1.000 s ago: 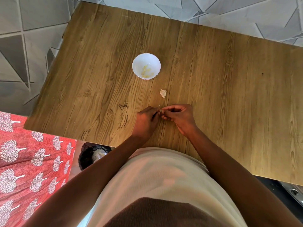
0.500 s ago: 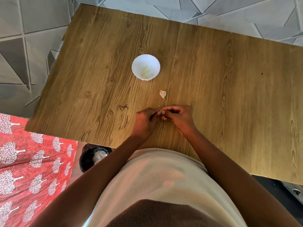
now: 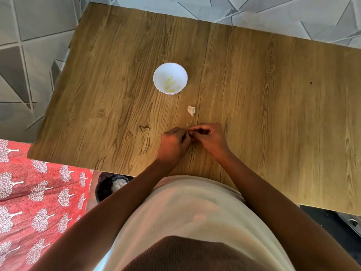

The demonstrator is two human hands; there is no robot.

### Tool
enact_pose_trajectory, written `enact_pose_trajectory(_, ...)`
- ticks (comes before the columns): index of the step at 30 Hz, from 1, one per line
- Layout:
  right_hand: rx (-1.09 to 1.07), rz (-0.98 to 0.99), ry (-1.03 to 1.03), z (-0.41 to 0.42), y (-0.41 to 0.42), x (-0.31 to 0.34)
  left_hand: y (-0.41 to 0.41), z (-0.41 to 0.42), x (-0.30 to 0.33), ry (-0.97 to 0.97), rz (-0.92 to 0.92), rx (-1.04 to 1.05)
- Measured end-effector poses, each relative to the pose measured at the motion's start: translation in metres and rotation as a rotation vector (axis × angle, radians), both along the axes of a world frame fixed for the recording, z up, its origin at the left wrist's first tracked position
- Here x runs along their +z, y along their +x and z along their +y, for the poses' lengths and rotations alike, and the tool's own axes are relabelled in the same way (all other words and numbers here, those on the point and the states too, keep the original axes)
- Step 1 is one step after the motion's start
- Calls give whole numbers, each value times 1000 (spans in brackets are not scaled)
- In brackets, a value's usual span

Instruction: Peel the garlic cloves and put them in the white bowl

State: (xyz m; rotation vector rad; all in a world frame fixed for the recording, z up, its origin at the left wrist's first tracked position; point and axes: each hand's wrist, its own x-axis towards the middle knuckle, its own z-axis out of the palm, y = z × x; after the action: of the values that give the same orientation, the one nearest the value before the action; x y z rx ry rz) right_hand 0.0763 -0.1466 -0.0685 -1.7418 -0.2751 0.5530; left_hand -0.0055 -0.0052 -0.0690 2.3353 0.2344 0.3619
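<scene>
Wooden table [image 3: 273, 114]; clove hidden between hands.

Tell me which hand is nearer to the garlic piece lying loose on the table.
Right. The right hand sits just below the garlic piece; the left hand is below and further left.

my table [image 3: 254, 94] looks like wood-grain laminate, smooth with a soft matt sheen; the white bowl [image 3: 159, 75] is glossy, ceramic or plastic, i can't tell which; the garlic piece [image 3: 191, 110] wears dry, papery skin; my top [image 3: 191, 208] is soft matt cloth, and the red printed fabric [image 3: 39, 192] looks like woven cotton
</scene>
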Motion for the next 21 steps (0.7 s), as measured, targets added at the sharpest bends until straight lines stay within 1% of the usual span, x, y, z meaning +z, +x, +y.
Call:
enact_pose_trajectory(3,5,-5,2,0,0,-2,1,-1,0,49,2,-10)
enact_pose_trajectory(5,-5,20,15,-1,1,0,1,2,2,27,4,-18)
enact_pose_trajectory(6,-8,34,30,-3,1,1,1,4,4,-31,22,-7)
enact_pose_trajectory(9,5,49,60,-7,2,3,-1,6,7,-372,156,125)
enact_pose_trajectory(10,9,53,62,-7,2,3,-2,7,8,-447,189,164)
enact_pose_trajectory(14,16,64,64,-6,2,3,-4,7,11,-391,194,208)
enact_pose_trajectory(18,-19,90,68,-4,1,3,-6,8,14,-256,207,180)
enact_pose_trajectory(21,-31,119,61,-3,2,3,-8,8,18,-168,178,141)
